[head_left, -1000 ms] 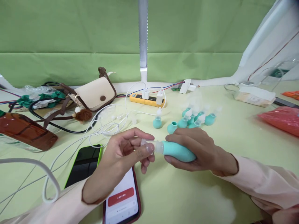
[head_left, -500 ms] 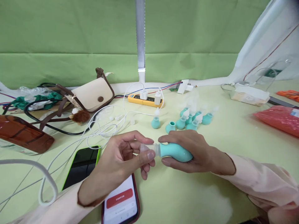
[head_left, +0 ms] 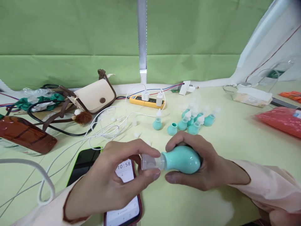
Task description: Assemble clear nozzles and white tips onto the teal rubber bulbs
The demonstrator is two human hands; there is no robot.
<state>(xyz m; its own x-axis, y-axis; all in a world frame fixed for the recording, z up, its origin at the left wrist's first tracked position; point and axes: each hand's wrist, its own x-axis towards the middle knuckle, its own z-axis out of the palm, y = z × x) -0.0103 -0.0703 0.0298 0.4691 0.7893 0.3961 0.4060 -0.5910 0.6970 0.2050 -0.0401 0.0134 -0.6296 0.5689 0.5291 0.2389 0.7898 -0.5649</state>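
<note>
My right hand (head_left: 195,163) is wrapped round a teal squeeze bulb (head_left: 184,159), which lies sideways with its neck toward the left. Between the thumb and forefinger of my left hand (head_left: 124,175) is a clear plastic nozzle piece (head_left: 150,162), lined up with the bulb's neck and touching it. How deep it sits in the neck, I cannot tell. Beyond my hands stand several smaller-looking teal bulbs with clear tips (head_left: 194,127). One bulb without a tip (head_left: 172,128) shows its round opening, and another tipped bulb (head_left: 157,123) stands apart on the left.
Under my left hand lie a lit phone (head_left: 124,204) and a dark phone with a green edge (head_left: 86,160). White cables (head_left: 108,133) loop across the table near a cream bag (head_left: 94,95), a brown bottle (head_left: 25,135) and a yellow power strip (head_left: 136,101). A red package (head_left: 279,121) lies right.
The teal bulb and both hands have shifted slightly right and toward me. My left fingers now pinch the clear piece near the neck, and the bulb shows its round side more.
</note>
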